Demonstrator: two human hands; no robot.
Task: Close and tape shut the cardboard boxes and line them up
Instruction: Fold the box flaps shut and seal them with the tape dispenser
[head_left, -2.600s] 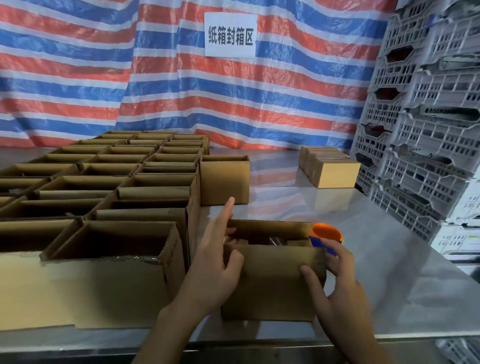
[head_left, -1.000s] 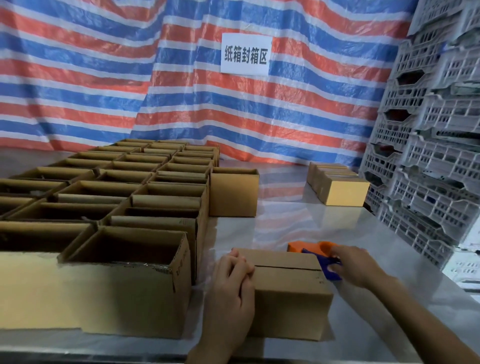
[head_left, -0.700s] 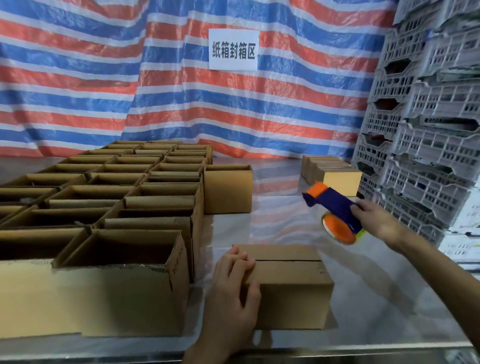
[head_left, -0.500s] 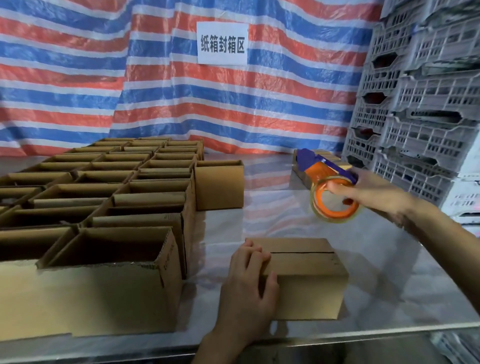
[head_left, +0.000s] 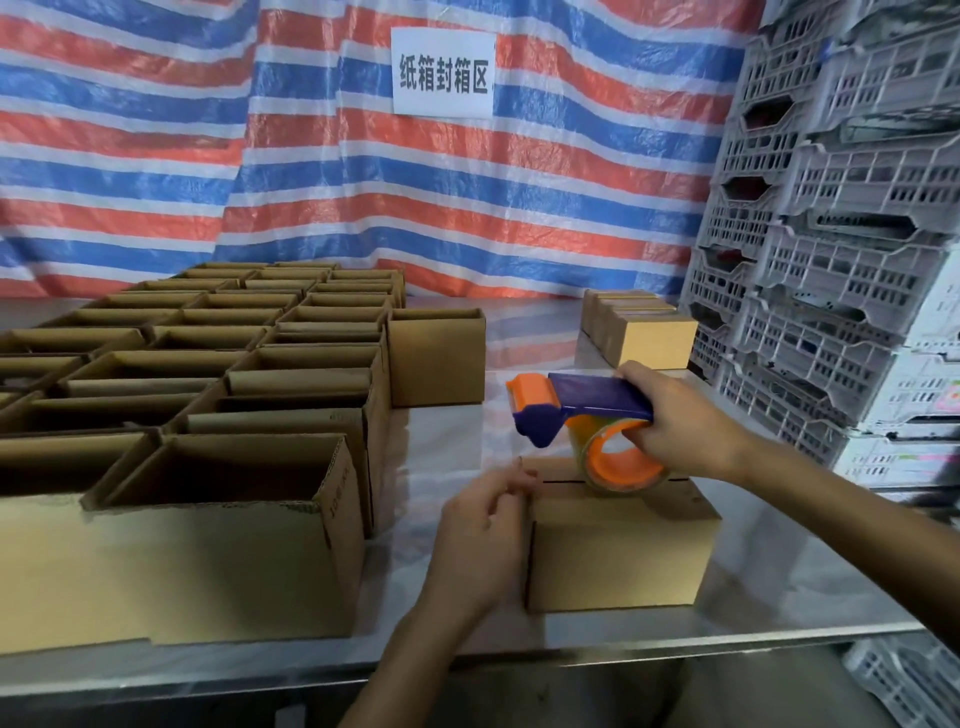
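A small closed cardboard box (head_left: 618, 551) stands near the table's front edge, its top flaps meeting in a dark seam. My left hand (head_left: 480, 535) rests against the box's left top corner with its fingers curled over the edge. My right hand (head_left: 675, 421) grips an orange and blue tape dispenser (head_left: 582, 415), held just above the box top, its roll near the seam and its orange nose pointing left.
Several open boxes (head_left: 218, 395) fill the left of the steel table (head_left: 779, 571). One open box (head_left: 436, 356) stands apart behind. A row of closed boxes (head_left: 644, 332) sits at the back right beside stacked grey crates (head_left: 841, 260).
My right hand picked the tape dispenser up from behind the box, lifted it, and has brought it down over the box top. My left hand stayed at the box's left corner.
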